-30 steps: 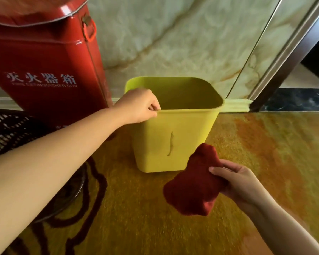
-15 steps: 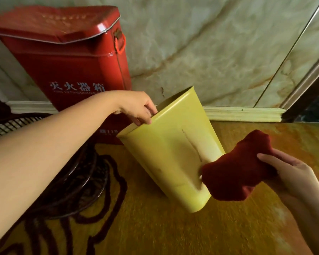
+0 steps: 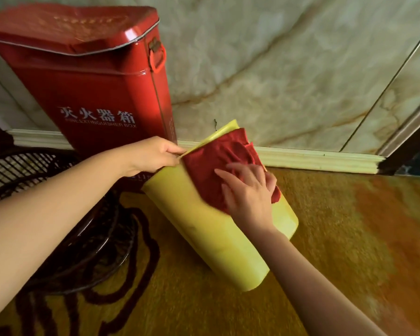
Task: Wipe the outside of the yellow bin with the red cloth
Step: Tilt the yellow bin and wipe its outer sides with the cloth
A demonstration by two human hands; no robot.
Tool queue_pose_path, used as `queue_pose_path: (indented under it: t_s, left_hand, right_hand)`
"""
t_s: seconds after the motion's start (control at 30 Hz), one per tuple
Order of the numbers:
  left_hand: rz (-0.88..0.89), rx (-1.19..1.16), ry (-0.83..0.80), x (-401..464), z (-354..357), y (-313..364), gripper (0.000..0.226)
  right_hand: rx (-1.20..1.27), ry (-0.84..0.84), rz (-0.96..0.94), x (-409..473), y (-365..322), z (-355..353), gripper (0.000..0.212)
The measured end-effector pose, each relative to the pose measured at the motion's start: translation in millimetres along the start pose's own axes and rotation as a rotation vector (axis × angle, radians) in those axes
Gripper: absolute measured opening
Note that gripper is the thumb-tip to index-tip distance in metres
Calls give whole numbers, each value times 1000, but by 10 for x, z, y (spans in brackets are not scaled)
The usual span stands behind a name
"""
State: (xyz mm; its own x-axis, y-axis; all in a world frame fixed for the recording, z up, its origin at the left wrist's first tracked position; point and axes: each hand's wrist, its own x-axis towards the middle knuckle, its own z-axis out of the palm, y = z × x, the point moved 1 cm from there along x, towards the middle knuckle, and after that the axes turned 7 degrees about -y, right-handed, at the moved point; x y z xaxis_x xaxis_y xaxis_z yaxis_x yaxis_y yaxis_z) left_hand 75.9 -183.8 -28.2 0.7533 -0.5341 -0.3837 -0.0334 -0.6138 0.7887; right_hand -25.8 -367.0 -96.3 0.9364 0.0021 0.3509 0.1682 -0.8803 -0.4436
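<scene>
The yellow bin (image 3: 216, 241) is tipped far over, its mouth turned away toward the wall and its base end toward me, above the carpet. My left hand (image 3: 155, 155) grips its rim at the upper left. The red cloth (image 3: 218, 163) lies spread on the bin's upward-facing outer side, near the rim. My right hand (image 3: 247, 190) presses flat on the cloth with fingers spread, covering its lower right part. The bin's inside is hidden.
A red metal extinguisher box (image 3: 87, 81) stands against the marble wall (image 3: 289, 69) just left of the bin. A black wire fan guard (image 3: 34, 170) lies at the left on the yellow patterned carpet (image 3: 349, 251). A dark door frame (image 3: 407, 132) is at right.
The bin has tipped further over while my left hand kept its hold on the rim. My right hand brought the cloth from beside the bin up onto its side near the rim.
</scene>
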Motion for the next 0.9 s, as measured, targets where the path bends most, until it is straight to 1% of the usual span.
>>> queue_pose_path:
  t_s: [0.03, 0.07, 0.13, 0.2, 0.27, 0.3, 0.37, 0.43, 0.5, 0.57, 0.63, 0.7, 0.73, 0.8, 0.83, 0.9]
  left_hand:
    - [0, -21, -18, -2, 2, -16, 36]
    - [2, -23, -36, 12, 4, -25, 38]
    - [23, 49, -69, 29, 8, -6, 42]
    - [35, 90, -157, 41, -13, -7, 46]
    - [-7, 29, -266, 42, -48, -56, 50]
    - [-35, 16, -273, 42, -73, -88, 49]
    - [-64, 42, -186, 50, -131, -164, 48]
    - [-88, 26, -105, 59, -169, -240, 48]
    - [-94, -20, -113, 77, -168, -252, 47]
    - [-86, -10, -138, 110, -172, -212, 46]
    - [-92, 16, -156, 126, -179, -177, 47]
    - [-94, 35, -180, 140, -167, -155, 49]
    - [-82, 39, -189, 150, -158, -138, 49]
    - [-54, 15, -185, 199, -136, -90, 45]
    - [-48, -10, -178, 227, -127, -53, 41]
    - [-52, -41, -162, 273, -111, -3, 34]
  right_hand:
    - [-9, 15, 32, 25, 51, 53, 44]
    - [14, -13, 62, 67, 86, 113, 53]
    - [108, -62, 81, 167, 88, 248, 64]
    - [152, -48, 77, 264, 69, 350, 68]
    - [138, -52, 57, 310, 116, 428, 68]
    - [121, -66, 46, 292, 172, 463, 69]
    - [88, -93, 62, 131, 348, 530, 69]
    - [88, -94, 153, -139, 596, 550, 68]
    - [135, -73, 257, -373, 829, 499, 66]
    - [177, -52, 322, -452, 881, 477, 66]
    - [172, 4, 294, -353, 709, 507, 64]
    - [174, 61, 212, -64, 451, 522, 57]
    - [184, 63, 182, 123, 363, 512, 55]
    - [214, 3, 173, 457, 366, 464, 54]
    - [239, -40, 193, 552, 472, 437, 54]
    - [283, -80, 308, 530, 817, 386, 53]
